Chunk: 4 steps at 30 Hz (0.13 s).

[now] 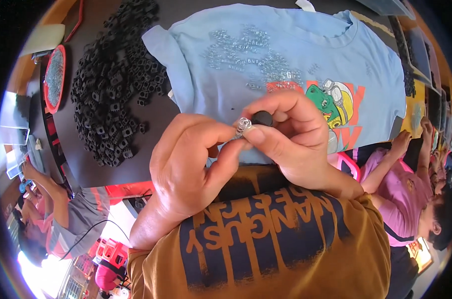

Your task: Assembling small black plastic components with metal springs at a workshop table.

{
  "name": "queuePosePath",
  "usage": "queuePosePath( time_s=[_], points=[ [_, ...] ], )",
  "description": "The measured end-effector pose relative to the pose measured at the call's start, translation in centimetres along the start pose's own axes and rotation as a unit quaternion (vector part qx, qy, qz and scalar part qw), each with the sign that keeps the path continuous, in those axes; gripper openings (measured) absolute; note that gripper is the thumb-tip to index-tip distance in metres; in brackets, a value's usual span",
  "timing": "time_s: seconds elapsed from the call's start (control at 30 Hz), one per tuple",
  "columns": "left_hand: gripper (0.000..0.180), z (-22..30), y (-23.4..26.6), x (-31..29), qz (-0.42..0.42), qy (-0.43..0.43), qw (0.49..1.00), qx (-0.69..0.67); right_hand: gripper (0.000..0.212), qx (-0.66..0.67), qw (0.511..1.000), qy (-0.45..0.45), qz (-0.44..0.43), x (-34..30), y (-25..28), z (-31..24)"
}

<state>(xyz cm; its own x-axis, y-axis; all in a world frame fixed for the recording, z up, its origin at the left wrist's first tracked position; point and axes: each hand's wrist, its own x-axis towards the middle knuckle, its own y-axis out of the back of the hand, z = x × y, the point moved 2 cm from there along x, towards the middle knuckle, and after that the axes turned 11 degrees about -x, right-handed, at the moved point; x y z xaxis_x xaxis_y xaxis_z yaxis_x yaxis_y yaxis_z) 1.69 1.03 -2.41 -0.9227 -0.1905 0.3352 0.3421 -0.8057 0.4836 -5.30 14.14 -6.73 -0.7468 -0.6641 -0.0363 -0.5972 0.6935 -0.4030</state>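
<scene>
In front of my chest, my left hand (188, 162) pinches a small metal coil spring (243, 125) between thumb and fingertips. My right hand (295, 142) is closed on a small black round plastic part (262, 118), and its thumb tip touches the spring. Both hands are just above the near edge of a light blue T-shirt (216, 99) spread on the table. Many loose springs (241, 52) lie scattered on the cloth beyond my hands. To the left is a big heap of small black plastic pieces (109, 94).
A red-rimmed oval tray (47, 82) filled with small shiny bits stands at the far left of the dark table (76, 154). One person in a pink top (380, 174) sits close on my right. Another person in grey (84, 214) is at the left.
</scene>
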Motion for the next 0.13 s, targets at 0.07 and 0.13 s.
queuePosePath(
  time_s=[0.07,0.13],
  points=[
    [0.025,0.02,0.09,0.09,-0.001,0.000,1.000,-0.007,0.025,-0.010,1.000,-0.020,-0.012,-0.14,0.01,-0.01],
    [0.024,-0.02,0.17,0.11,-0.002,0.001,1.000,-0.015,0.026,-0.016,1.000,-0.008,-0.005,-0.14,-0.09,0.13]
  ],
)
